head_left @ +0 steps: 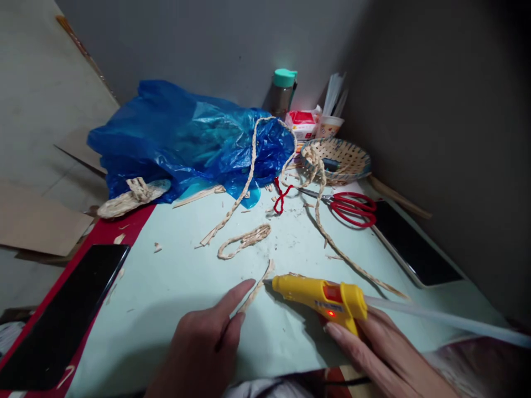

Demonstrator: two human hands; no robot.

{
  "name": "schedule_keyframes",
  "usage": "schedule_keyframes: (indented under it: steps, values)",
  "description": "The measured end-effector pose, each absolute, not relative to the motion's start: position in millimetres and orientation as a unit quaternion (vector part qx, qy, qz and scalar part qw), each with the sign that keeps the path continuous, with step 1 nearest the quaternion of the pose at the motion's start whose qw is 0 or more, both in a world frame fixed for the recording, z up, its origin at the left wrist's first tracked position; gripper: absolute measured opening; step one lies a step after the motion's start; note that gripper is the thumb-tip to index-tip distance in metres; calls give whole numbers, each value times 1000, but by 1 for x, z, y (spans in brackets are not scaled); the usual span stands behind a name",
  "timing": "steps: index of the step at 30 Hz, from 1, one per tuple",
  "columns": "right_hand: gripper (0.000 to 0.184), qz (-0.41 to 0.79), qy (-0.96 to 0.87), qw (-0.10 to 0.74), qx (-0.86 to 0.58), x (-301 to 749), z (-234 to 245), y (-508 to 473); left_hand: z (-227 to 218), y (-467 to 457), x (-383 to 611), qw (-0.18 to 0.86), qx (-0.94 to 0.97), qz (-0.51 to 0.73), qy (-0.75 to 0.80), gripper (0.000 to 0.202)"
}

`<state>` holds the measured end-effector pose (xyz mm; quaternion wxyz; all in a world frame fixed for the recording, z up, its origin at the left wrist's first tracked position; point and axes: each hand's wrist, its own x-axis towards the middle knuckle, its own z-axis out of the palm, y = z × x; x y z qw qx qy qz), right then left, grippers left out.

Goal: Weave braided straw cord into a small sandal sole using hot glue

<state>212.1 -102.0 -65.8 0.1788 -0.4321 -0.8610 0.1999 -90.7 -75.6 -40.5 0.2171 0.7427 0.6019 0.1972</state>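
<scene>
My right hand [377, 342] is wrapped around the grip of a yellow hot glue gun [319, 293], whose red light glows and whose long translucent glue stick [448, 318] juts out behind. Its nozzle points left at a short strip of braided straw cord [258, 288]. The lower end of that strip lies between the thumb and index finger of my left hand [207, 337], close to the table. Beyond it rests a small folded braid [245, 242]. A longer straw braid [251, 171] loops over the blue plastic bag and back to the table.
Red-handled scissors [352, 209] and a phone [415, 243] lie right, near a woven basket [357, 157]. Behind stand a green-lidded bottle [283, 91] and a cup of glue sticks [331, 126]. The blue bag [186, 127], a straw sole [133, 199] and a black phone [68, 315] lie left.
</scene>
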Motion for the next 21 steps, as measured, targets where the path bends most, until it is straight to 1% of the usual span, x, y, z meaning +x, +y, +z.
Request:
schedule_keyframes:
  steps: [2, 4, 5, 8, 10, 14, 17, 19, 21]
  values:
    - [47, 202, -863, 173, -429, 210, -60, -93, -45, -76, -94, 202, 781, 202, 556, 45]
    - [37, 250, -822, 157, -487, 203, -51, -84, -49, -77, -98, 197, 808, 195, 520, 48]
    - [37, 280, -788, 150, -527, 199, -47, -81, -51, -78, -99, 191, 819, 192, 506, 50]
    - [52, 340, -720, 158, -584, 187, -38, -77, -57, -79, -101, 153, 824, 201, 507, 51]
    - [57, 360, -701, 170, -592, 184, -35, -78, -60, -80, -100, 131, 823, 208, 511, 50]
    - [66, 371, -679, 176, -609, 183, -31, -77, -65, -84, -95, 130, 815, 191, 532, 52]
    - [62, 371, -702, 157, -587, 185, -29, -69, -68, -86, -90, 137, 792, 200, 560, 53]
    - [56, 376, -709, 153, -577, 185, -27, -62, -69, -86, -89, 151, 779, 211, 570, 50]
    - [47, 389, -709, 166, -565, 185, -25, -56, -67, -85, -89, 169, 769, 214, 578, 47]
